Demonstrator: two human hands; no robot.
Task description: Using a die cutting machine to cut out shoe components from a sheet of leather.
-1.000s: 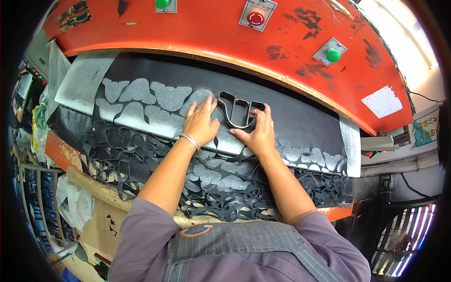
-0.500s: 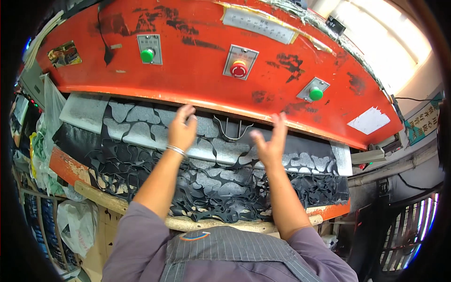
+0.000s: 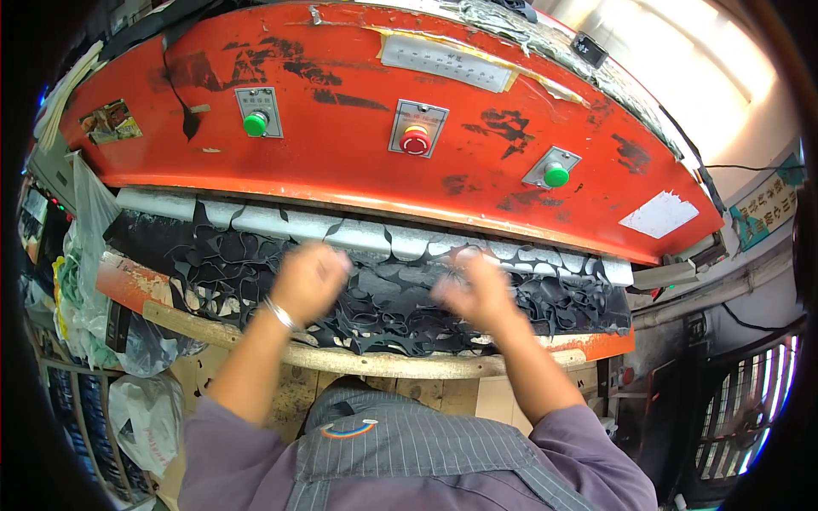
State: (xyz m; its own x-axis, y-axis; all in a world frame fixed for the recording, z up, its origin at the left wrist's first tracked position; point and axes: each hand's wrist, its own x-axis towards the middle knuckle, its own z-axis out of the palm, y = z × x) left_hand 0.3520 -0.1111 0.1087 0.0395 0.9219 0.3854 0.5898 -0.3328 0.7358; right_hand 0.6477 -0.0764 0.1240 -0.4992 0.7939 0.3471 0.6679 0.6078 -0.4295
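Observation:
My left hand [image 3: 308, 279] hovers over the left middle of a mat of black sheet scraps [image 3: 400, 300], a metal bangle round its wrist. To its right my right hand [image 3: 479, 291] is over the same scraps. Both hands look partly curled, but motion smears their fingers, and I see nothing held in either. Behind them runs the pale bed edge [image 3: 362, 237] of a large red press [image 3: 324, 162], with strips of cut-out black sheet draped over it. The space under the press's front panel is hidden.
On the panel sit a left green button [image 3: 255, 124], a red stop button [image 3: 415, 140] and a right green button [image 3: 555, 175]. A wooden rail [image 3: 366, 360] edges the near side. Plastic bags [image 3: 146, 417] hang at the left; a dark slatted grille [image 3: 741, 417] stands at the right.
Both hands have drawn back toward me from the press opening, and their spread fingers now look more curled. The metal cutting die seen between them is out of sight. The view has shifted.

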